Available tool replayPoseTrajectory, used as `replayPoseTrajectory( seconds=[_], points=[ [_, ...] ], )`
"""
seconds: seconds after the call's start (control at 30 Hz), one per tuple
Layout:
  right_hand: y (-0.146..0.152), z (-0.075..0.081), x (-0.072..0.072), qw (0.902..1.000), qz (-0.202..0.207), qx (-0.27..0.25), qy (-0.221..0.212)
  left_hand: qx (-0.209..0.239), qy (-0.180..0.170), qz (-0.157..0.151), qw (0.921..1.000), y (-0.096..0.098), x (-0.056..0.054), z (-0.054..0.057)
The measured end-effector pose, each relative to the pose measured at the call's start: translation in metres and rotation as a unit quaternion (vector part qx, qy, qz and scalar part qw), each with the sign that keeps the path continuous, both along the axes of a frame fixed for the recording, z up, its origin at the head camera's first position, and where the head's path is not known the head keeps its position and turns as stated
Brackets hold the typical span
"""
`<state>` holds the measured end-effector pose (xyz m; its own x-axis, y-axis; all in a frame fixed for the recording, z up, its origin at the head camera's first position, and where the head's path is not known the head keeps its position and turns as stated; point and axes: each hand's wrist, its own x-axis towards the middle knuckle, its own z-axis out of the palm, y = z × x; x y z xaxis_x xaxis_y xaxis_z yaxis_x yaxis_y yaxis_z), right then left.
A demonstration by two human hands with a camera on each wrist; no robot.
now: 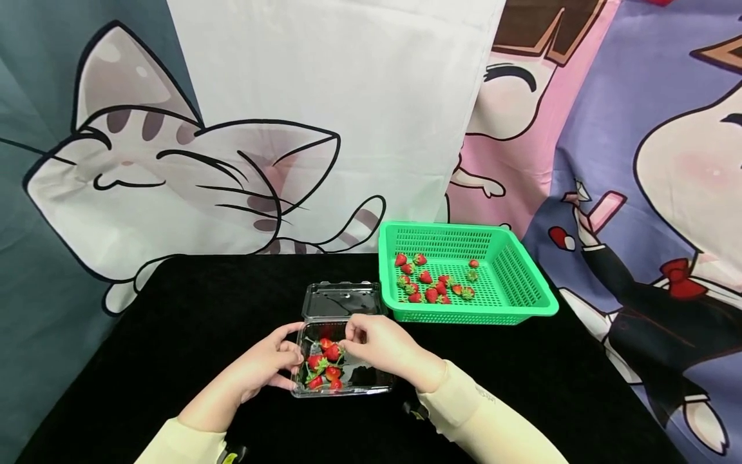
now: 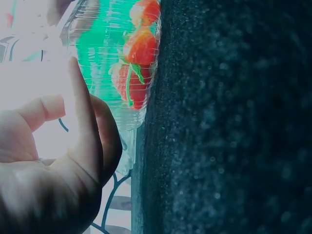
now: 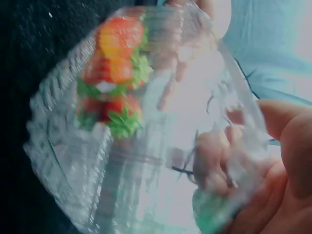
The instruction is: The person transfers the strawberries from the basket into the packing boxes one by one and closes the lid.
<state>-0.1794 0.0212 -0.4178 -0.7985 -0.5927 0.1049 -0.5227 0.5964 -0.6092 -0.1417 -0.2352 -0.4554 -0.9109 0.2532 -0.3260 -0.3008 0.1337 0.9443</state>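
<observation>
A clear plastic clamshell box sits on the black cloth, its lid folded back. Several strawberries lie in its left half; ribbed walls show them in both wrist views, with strawberries at the base in the left one. My left hand holds the box by its left side, fingers along the wall and rim. Over the middle of the box is my right hand, its fingers loosely bent beside the strawberries. In the right wrist view its fingers show through clear plastic, with no strawberry between them.
Behind and to the right stands a green plastic basket holding more strawberries, mostly in its left part. It is close to the lid's right edge. A printed cloth hangs behind the black-covered table.
</observation>
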Motion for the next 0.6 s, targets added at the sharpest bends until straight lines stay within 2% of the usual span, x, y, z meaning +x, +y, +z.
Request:
replayPoseTrajectory(
  seconds=[0.1, 0.27, 0.5, 0.6],
  points=[
    [0.006, 0.006, 0.000, 0.9996, -0.017, -0.022, 0.003, 0.001, -0.001, 0.001, 1.0000, 0.000, 0.000, 0.000],
    [0.019, 0.010, -0.004, 0.9982, -0.033, -0.038, 0.033, 0.002, -0.003, 0.001, 1.0000, 0.000, -0.001, -0.002],
    [0.040, 0.023, -0.010, 0.9966, -0.063, -0.028, 0.046, 0.000, -0.003, 0.000, 1.0000, 0.000, -0.001, 0.000],
    [0.051, 0.032, -0.014, 0.9969, -0.060, -0.021, 0.046, 0.000, -0.004, 0.000, 1.0000, 0.000, -0.001, 0.000]
  ],
)
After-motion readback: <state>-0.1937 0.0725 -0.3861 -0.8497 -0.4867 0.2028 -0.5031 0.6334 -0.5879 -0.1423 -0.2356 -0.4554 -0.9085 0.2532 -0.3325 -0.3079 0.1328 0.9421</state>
